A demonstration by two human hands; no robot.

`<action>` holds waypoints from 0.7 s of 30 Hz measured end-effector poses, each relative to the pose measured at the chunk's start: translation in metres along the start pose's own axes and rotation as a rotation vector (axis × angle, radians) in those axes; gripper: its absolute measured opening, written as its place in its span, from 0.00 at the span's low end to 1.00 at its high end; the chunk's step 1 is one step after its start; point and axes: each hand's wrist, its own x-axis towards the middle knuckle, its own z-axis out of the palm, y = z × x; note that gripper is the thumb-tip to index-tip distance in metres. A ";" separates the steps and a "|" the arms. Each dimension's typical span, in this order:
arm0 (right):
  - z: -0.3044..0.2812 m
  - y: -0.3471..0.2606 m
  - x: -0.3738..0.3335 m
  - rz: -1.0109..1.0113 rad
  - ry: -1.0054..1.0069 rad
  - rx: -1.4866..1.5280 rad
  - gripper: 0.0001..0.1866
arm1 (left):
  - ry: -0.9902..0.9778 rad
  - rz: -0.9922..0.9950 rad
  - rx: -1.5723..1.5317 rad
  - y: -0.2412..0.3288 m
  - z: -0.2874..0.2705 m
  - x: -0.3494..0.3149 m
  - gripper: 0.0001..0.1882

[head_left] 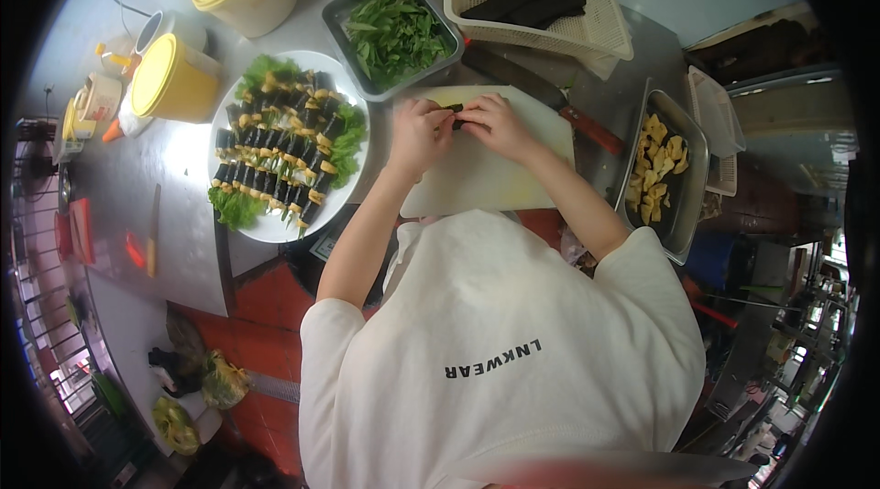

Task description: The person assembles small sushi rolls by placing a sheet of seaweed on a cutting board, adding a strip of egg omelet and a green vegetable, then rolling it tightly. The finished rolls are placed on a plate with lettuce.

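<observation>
Over the far part of a white cutting board (500,173), my left hand (423,133) and my right hand (495,125) meet with fingers closed round a small dark seaweed roll (456,119). Most of the roll is hidden by the fingertips. To the left, a white plate (359,95) bears rows of similar seaweed rolls (287,152) with yellow pieces in them, edged with lettuce (344,157). A metal tray (330,12) of green leaves (390,38) touches the board's far left corner. Beyond the board, a cleaver (513,72) with a reddish wooden handle lies at an angle.
A cream plastic basket (596,23) with dark seaweed sheets (527,1) stands at the back. On the right is a metal tray (683,223) with yellow pieces (654,168). Yellow-lidded tubs (174,81) stand at the left; a wooden-handled knife (154,230) lies nearer.
</observation>
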 end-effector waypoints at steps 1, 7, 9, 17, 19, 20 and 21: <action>0.001 0.002 0.003 -0.032 0.028 -0.086 0.12 | 0.011 0.045 -0.018 0.001 0.003 -0.002 0.10; 0.005 0.006 0.016 -0.023 0.101 0.059 0.15 | -0.019 0.034 -0.056 -0.016 0.016 -0.005 0.11; 0.009 0.009 0.018 -0.039 0.083 0.135 0.16 | -0.064 0.007 -0.020 -0.024 0.012 -0.001 0.10; 0.005 0.015 0.031 -0.224 0.102 -0.277 0.16 | 0.195 -0.157 0.010 -0.021 0.016 0.009 0.12; 0.000 0.009 0.039 -0.181 0.028 -0.279 0.15 | 0.255 -0.450 -0.212 -0.003 0.001 0.005 0.15; -0.002 0.004 0.042 -0.157 -0.009 -0.283 0.15 | 0.149 -0.621 -0.339 -0.003 -0.006 0.003 0.17; -0.004 -0.002 0.045 -0.198 -0.021 -0.285 0.15 | 0.040 -0.789 -0.469 -0.004 -0.013 0.000 0.19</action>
